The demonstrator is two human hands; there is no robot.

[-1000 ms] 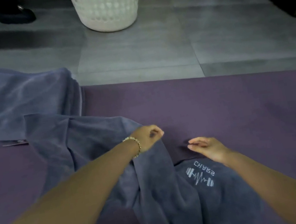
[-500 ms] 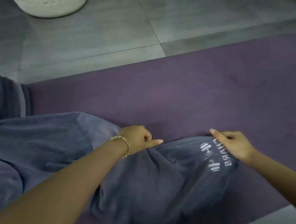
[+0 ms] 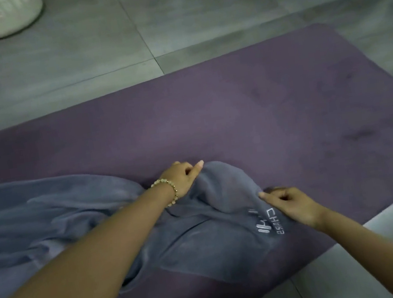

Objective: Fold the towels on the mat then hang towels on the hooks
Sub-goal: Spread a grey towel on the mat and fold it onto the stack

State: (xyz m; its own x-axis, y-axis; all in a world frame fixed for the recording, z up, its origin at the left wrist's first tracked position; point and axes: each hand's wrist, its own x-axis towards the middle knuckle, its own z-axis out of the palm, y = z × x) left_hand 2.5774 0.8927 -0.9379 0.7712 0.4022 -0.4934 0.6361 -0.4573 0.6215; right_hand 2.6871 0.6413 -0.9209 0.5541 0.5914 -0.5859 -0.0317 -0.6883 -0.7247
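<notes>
In the head view the grey towel point(image 3: 217, 235) lies bunched on the near part of the purple mat point(image 3: 262, 117), trailing toward the mat's left end. The left hand point(image 3: 182, 177) has its grip closed on a raised edge, and the right hand point(image 3: 294, 204) pinches the corner by the white logo point(image 3: 269, 225). The 2 corners are best drawn evenly toward the mat's bare right end, so the cloth lies flat before folding.
</notes>
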